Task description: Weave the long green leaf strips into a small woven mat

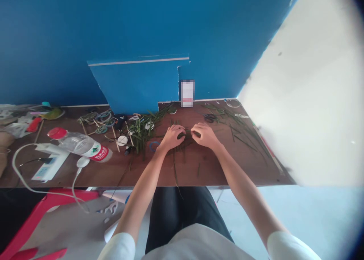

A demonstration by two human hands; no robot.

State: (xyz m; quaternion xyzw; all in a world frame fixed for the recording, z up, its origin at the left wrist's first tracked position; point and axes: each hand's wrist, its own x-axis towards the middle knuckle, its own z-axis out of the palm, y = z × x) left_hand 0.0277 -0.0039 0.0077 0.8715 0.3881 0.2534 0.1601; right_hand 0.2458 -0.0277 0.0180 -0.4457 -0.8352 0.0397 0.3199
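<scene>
L hand point(172, 137) & R hand point(204, 135) reach to 12 o'clock, palms down, fingers curled in, knuckles nearly touching.

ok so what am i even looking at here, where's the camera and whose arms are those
There is no machine here. The one picture comes from a camera worn on a person's head, looking down, so the two bare arms are that person's own. The left hand and right hand meet at mid-table, both curled on a small bundle of green leaf strips. More strips lie scattered on the brown table. To the left lie a water bottle on its side and a white power strip. A blue board leans against the wall.
</scene>
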